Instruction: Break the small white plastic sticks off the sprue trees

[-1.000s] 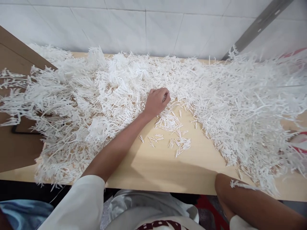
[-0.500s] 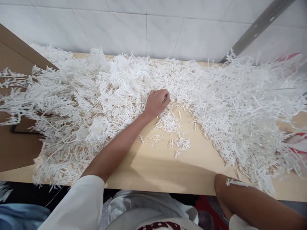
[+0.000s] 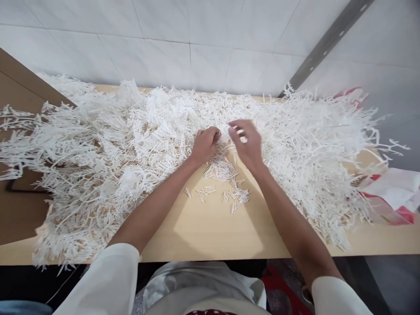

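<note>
My left hand (image 3: 206, 143) is closed in a loose fist at the middle of the table, thumb side up, round what look like small white plastic sticks, mostly hidden by the fingers. Just to its right hovers my right hand (image 3: 247, 142), slightly blurred, fingers curved and apart, with nothing visible in it. Both are at the inner edge of a heap of white branching plastic sprigs (image 3: 151, 127). Below my left hand lies a small pile of loose white sticks (image 3: 221, 169), with another cluster of sticks (image 3: 241, 197) nearer me.
The wooden tabletop (image 3: 203, 236) runs along a tiled wall (image 3: 157, 57). A cardboard box (image 3: 22, 87) stands at the left, partly under the sprigs. More sprigs (image 3: 305, 148) spread over the right side, beside a red and white plastic bag (image 3: 393, 192). A metal post (image 3: 324, 48) slants at the back right.
My right hand has come up from the table's near right edge to beside my left hand; a sprig that lay on that arm no longer shows there. My left hand stays closed, and the view has shifted slightly.
</note>
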### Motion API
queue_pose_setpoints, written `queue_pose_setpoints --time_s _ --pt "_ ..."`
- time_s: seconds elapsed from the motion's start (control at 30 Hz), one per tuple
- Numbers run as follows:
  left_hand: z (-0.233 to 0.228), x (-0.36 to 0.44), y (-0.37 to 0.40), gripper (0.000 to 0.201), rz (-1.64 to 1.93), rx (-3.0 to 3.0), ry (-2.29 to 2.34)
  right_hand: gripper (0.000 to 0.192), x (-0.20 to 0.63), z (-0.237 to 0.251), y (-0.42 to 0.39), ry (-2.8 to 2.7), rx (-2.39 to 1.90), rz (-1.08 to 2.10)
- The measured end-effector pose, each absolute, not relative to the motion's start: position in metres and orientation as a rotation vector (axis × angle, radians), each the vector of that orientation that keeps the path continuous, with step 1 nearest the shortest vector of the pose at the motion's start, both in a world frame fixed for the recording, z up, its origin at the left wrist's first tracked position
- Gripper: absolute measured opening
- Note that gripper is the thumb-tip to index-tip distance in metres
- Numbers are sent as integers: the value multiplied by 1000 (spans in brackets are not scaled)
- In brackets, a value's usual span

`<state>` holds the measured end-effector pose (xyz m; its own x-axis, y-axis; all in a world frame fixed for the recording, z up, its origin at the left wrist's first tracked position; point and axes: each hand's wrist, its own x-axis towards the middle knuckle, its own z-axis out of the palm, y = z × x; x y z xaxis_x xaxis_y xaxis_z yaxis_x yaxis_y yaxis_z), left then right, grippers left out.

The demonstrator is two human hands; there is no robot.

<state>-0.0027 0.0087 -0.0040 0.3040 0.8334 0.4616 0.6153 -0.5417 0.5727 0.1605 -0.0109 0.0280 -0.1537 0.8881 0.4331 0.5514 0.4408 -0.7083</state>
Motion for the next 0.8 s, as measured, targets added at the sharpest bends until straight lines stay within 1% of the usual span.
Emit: queue_pose_setpoints --time_s 0.2,0.37,0.53,0.67,0.8 --pt "-1 -3 8 22 1044 2327 1314 43 156 2 -14 -1926 -1303 399" --pt "0 -3 6 22 979 2408 1288 37 158 3 -14 -1872 -1311 539" --pt "1 -1 3 19 978 2424 1308 36 158 2 -16 -1949 -1288 451" --pt "1 1 3 15 1009 2392 1325 32 158 1 -17 -1963 -1190 431" --pt "3 -3 9 18 1104 2165 1419 33 157 4 -22 -1981 -1136 481"
